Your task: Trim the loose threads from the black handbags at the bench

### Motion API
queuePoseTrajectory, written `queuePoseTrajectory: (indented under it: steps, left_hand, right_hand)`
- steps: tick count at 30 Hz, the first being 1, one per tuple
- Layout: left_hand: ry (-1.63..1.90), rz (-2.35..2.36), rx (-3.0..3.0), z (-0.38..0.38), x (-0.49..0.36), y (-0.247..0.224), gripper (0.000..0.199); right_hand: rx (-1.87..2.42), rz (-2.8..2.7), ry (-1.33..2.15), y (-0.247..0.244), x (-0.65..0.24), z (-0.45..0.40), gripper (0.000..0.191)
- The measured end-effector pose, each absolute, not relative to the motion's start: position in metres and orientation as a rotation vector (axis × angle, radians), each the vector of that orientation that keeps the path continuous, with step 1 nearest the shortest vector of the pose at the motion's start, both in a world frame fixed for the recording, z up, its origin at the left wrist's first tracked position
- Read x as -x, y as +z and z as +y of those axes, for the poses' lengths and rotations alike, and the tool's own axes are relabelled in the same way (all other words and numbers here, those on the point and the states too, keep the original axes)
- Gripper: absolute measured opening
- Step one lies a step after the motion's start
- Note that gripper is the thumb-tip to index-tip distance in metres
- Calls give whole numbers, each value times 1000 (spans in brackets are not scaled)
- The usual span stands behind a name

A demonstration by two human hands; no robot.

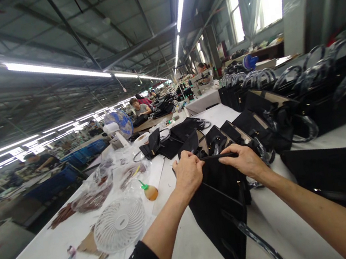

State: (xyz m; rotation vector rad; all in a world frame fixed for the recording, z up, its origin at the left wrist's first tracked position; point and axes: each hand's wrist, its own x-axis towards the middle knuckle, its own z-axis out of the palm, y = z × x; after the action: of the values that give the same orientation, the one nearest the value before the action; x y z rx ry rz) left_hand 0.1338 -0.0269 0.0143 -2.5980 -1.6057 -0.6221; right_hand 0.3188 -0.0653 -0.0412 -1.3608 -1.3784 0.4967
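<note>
A black handbag (216, 211) stands tilted on the white table in front of me, its plastic-wrapped handle hanging down toward the near side. My left hand (189, 169) pinches the left end of the bag's top edge. At the right end of that same edge, my right hand (243, 160) grips it between thumb and fingers. The dark strip of edge runs straight between both hands. What lies inside the bag is hidden.
More black handbags (243, 128) crowd the table behind and to the right. On the left are a white fan grille (120, 223), a small bottle (151, 192) with a green tip, and clear plastic bags (102, 182). Farther back stands a blue fan (121, 123); a person (140, 107) sits beyond it.
</note>
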Motion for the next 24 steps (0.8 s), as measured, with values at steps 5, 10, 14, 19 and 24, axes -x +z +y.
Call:
queuePoseTrajectory:
  steps: [5,10,14,19,24]
  left_hand:
    - [-656,-1586,2595,-27,-134,13,18]
    - [-655,-1584,2582,-27,-133,13,18]
    - [-662,-1594,2574,-28,-133,13,18]
    - [-731,-1557,2574,-26,-132,10,18]
    - [-784,-1520,2660,-17,-115,13,16]
  right_hand:
    - [1345,-1396,456,-40,-317,-66,21]
    - [1361,-1411,412,-36,-314,-67,14]
    - [1445,-1514,316,-28,-314,-65,12]
    - [1615,-1810,106,-11,-311,-58,17]
    - [1720,-1911,103,-3,-303,-50,17]
